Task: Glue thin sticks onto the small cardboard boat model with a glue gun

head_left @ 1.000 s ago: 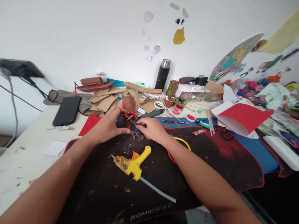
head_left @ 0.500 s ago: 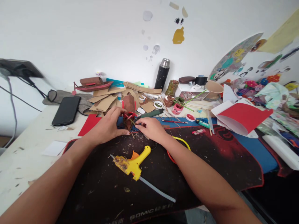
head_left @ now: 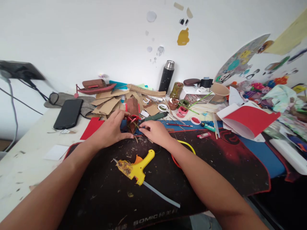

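A small brown and red model boat (head_left: 132, 108) stands at the back edge of the dark mat, pointing toward me. My left hand (head_left: 114, 128) is curved round its left side, fingers behind and thumb in front, closed on it. On the right, my right hand (head_left: 153, 131) is pinched at thin sticks by the boat's near end; its fingertips partly hide them. A yellow glue gun (head_left: 136, 166) with a clear glue stick lies on the mat in front of both hands.
Cardboard scraps (head_left: 107, 107), another model boat (head_left: 96, 87) and a black thermos (head_left: 167, 76) are along the wall. Paint jars (head_left: 182, 111) are right of the hands. A phone (head_left: 68, 113) lies left, red paper (head_left: 249, 118) right. Scraps litter the mat (head_left: 216, 172).
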